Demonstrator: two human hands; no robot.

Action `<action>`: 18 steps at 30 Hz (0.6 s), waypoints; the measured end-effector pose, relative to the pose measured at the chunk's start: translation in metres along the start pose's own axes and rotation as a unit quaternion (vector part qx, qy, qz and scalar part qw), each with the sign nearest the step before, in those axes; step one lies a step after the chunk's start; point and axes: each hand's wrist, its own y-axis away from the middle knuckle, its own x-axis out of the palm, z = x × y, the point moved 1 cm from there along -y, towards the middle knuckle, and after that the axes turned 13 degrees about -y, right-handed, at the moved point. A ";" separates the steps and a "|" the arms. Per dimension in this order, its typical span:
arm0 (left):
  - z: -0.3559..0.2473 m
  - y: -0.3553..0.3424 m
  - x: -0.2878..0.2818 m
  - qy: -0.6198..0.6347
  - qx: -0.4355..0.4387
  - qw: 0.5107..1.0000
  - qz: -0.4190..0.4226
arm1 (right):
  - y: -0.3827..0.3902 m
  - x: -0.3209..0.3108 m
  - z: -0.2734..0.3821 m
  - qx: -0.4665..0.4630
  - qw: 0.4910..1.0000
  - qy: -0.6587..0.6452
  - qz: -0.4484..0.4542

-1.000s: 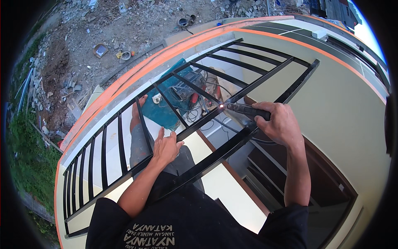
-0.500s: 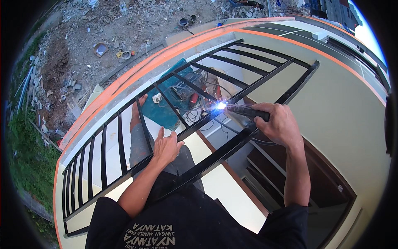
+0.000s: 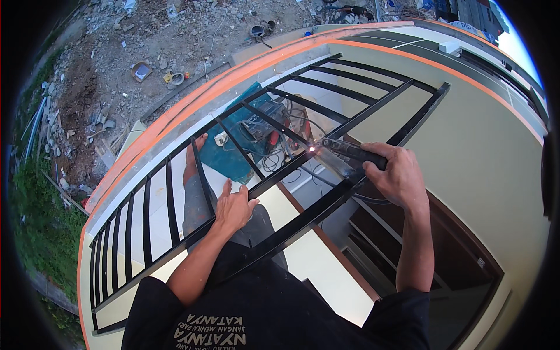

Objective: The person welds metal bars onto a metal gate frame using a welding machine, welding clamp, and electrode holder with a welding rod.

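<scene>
My right hand [image 3: 399, 178] is wrapped round the black handle of a welding electrode holder [image 3: 353, 154]. The holder points left toward a small glowing spot [image 3: 312, 149] on the middle rail of a black metal railing frame [image 3: 280, 174]. That spot lies where a crossbar meets the rail. Whether an electrode stub still sits in the holder's jaws is hard to make out. My left hand [image 3: 235, 209] rests on the same rail, to the left of the glow, with fingers stretched out and thumb apart.
Beneath the frame, a welding machine [image 3: 265, 122] and tangled cables [image 3: 273, 162] lie on a teal board [image 3: 233, 160]. An orange-edged parapet [image 3: 175, 111] curves behind, with rubble ground [image 3: 192, 35] beyond it. A brown-framed dark opening [image 3: 455, 256] is at lower right.
The bright blue-white arc has died to a small pinkish glow. My right hand has lifted the holder slightly up and right, away from the joint. My left hand stays put.
</scene>
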 end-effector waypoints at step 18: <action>0.000 0.000 0.005 0.038 -0.008 0.998 -0.051 | 0.000 0.002 0.000 0.016 1.000 0.022 0.010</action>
